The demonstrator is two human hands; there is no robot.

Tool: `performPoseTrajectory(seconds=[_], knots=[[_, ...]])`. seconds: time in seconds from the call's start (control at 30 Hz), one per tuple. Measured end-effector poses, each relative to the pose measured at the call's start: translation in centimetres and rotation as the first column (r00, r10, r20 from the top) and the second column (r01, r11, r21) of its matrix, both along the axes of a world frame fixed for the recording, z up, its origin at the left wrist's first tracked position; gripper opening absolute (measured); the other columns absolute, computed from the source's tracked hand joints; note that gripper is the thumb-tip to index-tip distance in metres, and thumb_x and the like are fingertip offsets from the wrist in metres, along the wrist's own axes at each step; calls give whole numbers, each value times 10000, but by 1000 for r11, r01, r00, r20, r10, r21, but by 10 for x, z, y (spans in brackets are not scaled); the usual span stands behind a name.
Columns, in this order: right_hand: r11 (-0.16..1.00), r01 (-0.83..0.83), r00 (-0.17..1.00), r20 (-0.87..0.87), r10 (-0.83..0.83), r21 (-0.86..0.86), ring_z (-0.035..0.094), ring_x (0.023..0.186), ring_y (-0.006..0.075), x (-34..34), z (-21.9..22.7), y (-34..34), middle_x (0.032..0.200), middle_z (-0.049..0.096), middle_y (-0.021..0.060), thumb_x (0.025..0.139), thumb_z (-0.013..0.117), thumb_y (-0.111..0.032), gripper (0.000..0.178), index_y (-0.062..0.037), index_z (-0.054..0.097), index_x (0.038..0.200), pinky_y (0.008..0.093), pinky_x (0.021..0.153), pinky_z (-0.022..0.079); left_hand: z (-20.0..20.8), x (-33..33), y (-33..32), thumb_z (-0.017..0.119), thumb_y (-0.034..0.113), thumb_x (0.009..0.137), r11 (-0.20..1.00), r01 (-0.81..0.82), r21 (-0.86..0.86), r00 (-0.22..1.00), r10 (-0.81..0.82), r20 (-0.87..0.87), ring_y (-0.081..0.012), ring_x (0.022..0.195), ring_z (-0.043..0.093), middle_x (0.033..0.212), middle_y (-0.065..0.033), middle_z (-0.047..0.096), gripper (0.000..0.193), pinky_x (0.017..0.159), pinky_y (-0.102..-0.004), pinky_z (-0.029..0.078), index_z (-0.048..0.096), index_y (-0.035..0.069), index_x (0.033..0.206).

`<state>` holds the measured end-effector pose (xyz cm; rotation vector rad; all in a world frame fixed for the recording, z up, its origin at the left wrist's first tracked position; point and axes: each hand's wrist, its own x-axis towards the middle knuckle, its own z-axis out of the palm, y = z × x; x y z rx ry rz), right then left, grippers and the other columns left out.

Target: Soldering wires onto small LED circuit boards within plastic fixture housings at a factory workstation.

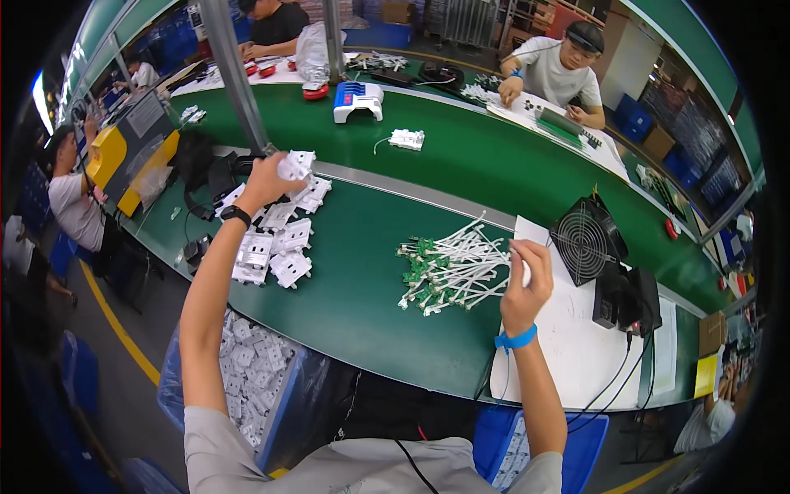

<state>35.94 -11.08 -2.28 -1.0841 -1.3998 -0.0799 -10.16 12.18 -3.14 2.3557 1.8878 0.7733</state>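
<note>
At the far end of a pile of white plastic housings point(292, 235), my left hand point(265, 183) is closed on one white plastic housing point(298, 165). A dark watch band circles that wrist. My right hand point(527, 288), with a blue wrist strap point(516, 337), is at the right edge of a heap of white cables with small green circuit boards point(448, 267). Its fingers are curled together near the cable ends. Whatever is between them is too small to make out.
A round fan point(586, 239) and black power boxes point(625, 296) stand at right on white sheeting. Beyond the metal rail lie a white housing point(406, 139) and a blue-white device point(358, 102). Below the bench edge is a bin of white housings point(288, 387). A co-worker point(564, 78) sits opposite.
</note>
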Motion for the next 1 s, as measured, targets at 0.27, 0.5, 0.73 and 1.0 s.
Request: performPoseTrajectory(seconds=[0.27, 0.5, 0.73, 1.0], knots=[[947, -314, 859, -444, 255, -64, 687, 802, 166, -2, 24, -8, 898, 680, 98, 924, 665, 84, 60, 82, 665, 984, 264, 744, 554, 69, 104, -80, 858, 212, 718, 838, 388, 383, 920, -376, -109, -404, 1226, 525, 1303, -225, 561, 899, 1076, -447, 430, 419, 6, 1476], [852, -502, 762, -542, 354, -148, 692, 854, 137, -45, 40, -18, 951, 691, 63, 926, 717, -7, 100, 40, 691, 1011, 245, 768, 552, 91, 203, -151, 873, 290, 776, 856, 505, -111, 835, -453, 312, -293, 1139, 547, 1243, -199, 468, 869, 942, -393, 496, 430, 107, 1500], [794, -557, 706, -641, 300, -241, 618, 851, 86, -37, 32, -17, 913, 661, 37, 931, 738, -82, 142, 44, 696, 983, 241, 699, 503, 60, 240, -155, 895, 367, 761, 814, 552, -181, 693, -327, 642, -152, 696, 645, 790, -110, 685, 481, 663, -323, 532, 646, -26, 881], [795, -511, 775, -575, 261, -328, 533, 678, 55, -16, 2, -7, 818, 644, -5, 951, 724, -118, 144, 16, 697, 994, 215, 579, 415, 57, 256, -171, 778, 269, 899, 815, 565, -129, 698, -389, 600, -190, 715, 679, 826, -158, 704, 346, 641, -342, 523, 640, -44, 954]])
